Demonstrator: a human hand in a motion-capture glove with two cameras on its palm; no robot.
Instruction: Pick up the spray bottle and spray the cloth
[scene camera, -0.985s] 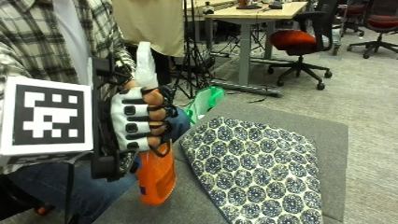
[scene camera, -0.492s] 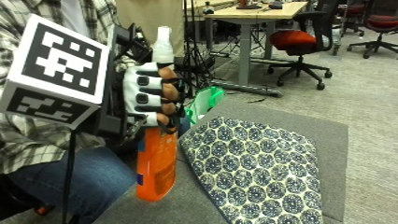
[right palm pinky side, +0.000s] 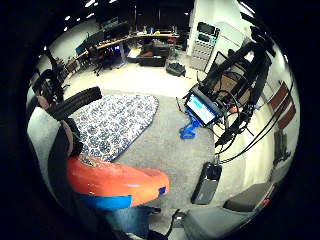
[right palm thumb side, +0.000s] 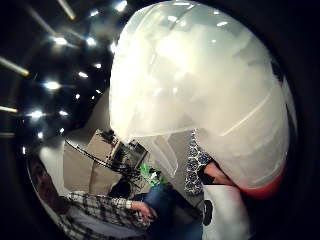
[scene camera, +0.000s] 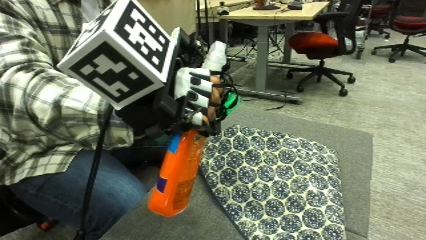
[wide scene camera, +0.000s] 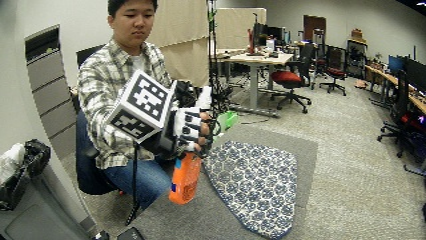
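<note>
Your gloved right hand (scene camera: 196, 97) curls closed around the orange spray bottle (scene camera: 176, 175), lifted beside the patterned cloth (scene camera: 279, 185); mist may miss if the nozzle points away.

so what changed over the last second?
The right hand has raised the spray bottle slightly and tilted it, its base swinging toward the person; the marker side of the hand has turned up. The grip round the bottle's neck is unchanged. The cloth lies flat where it was.

orange spray bottle (scene camera: 176, 177) with white head, blue-and-white patterned cloth (scene camera: 276, 187)
</note>
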